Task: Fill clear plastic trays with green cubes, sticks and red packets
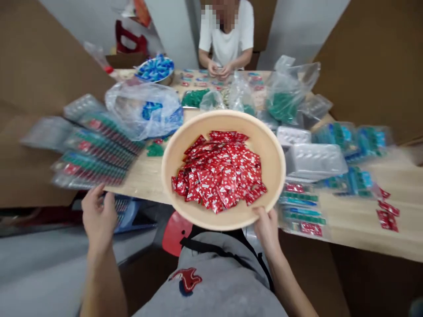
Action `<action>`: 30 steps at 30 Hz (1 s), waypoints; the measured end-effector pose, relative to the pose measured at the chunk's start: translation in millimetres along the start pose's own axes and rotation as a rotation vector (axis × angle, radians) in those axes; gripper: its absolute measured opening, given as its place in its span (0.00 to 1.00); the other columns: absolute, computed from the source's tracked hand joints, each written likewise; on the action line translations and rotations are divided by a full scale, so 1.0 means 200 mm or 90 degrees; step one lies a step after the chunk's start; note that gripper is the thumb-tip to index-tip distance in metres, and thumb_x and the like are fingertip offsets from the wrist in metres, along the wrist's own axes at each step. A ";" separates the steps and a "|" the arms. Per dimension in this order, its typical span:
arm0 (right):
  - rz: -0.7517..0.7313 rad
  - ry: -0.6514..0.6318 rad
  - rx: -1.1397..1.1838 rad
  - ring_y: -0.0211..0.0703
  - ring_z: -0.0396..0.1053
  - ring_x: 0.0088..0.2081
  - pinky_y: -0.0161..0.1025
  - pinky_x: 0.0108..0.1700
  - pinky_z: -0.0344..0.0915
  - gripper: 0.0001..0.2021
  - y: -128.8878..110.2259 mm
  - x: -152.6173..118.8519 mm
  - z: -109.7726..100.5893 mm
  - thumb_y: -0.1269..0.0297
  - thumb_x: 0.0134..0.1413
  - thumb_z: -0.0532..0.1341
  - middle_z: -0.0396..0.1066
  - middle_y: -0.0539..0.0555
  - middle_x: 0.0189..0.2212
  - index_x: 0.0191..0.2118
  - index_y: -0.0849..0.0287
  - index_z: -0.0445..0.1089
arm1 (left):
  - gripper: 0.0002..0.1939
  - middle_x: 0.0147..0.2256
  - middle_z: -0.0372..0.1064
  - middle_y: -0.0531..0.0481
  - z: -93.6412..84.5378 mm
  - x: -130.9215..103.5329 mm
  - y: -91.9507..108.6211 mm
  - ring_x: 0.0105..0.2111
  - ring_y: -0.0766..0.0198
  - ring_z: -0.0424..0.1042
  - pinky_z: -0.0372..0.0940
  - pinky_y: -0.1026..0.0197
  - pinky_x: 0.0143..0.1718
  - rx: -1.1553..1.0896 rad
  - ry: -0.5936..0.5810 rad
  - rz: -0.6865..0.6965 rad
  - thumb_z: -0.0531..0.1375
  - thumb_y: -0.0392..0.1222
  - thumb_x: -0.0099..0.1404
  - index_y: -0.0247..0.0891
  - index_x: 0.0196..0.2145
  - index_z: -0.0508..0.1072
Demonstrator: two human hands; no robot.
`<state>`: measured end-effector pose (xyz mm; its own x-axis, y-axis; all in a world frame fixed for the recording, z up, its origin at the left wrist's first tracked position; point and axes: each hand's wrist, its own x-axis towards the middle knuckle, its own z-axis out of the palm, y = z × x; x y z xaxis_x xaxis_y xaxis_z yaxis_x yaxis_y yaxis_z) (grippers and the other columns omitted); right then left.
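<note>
A round cream basin (272,180) with a heap of small red packets (224,171) in it is tilted over the table's front edge. My right hand (267,226) grips its lower right rim, fingers underneath and thumb on top. My left hand (99,211) is apart from the basin, fingers curved and spaced, holding nothing that I can see. It is just below the stacked filled trays (95,169) at the table's left. Right of the basin lies a filled clear tray (304,211) with red packets, green pieces and blue items.
White plastic trays (315,160) and blue-green packs (372,141) lie at the right, with loose red packets (388,213). Plastic bags (145,108) and a bowl of blue packets (157,68) stand farther back. Across the table sits a person (226,39), both hands at its edge.
</note>
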<state>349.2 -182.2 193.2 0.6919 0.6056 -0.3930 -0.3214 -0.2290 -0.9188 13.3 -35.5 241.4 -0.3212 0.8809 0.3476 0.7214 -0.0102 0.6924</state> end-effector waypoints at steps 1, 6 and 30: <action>-0.013 -0.026 -0.015 0.44 0.66 0.31 0.38 0.34 0.64 0.13 0.00 0.02 0.08 0.59 0.36 0.58 0.72 0.51 0.27 0.30 0.61 0.69 | 0.19 0.52 0.68 0.48 -0.01 0.00 0.05 0.54 0.47 0.65 0.60 0.44 0.55 -0.006 0.039 0.027 0.57 0.47 0.56 0.50 0.46 0.72; -0.047 -0.106 -0.087 0.43 0.64 0.30 0.37 0.33 0.62 0.11 -0.03 0.03 0.30 0.59 0.34 0.58 0.70 0.51 0.24 0.27 0.60 0.66 | 0.17 0.50 0.69 0.46 0.09 0.00 0.35 0.52 0.57 0.67 0.60 0.53 0.57 -0.049 -0.062 0.212 0.54 0.47 0.65 0.44 0.50 0.70; 0.026 -0.181 -0.183 0.49 0.72 0.37 0.40 0.39 0.69 0.17 0.01 -0.20 0.23 0.59 0.40 0.57 0.76 0.57 0.34 0.38 0.60 0.72 | 0.34 0.60 0.59 0.37 0.43 -0.46 0.54 0.60 0.37 0.57 0.51 0.29 0.57 0.318 -0.381 0.555 0.56 0.59 0.62 0.42 0.61 0.60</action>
<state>291.7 -172.2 208.3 0.4636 0.7687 -0.4407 -0.1233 -0.4366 -0.8912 172.9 -77.5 229.3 0.6453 0.7516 0.1370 0.7593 -0.6508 -0.0060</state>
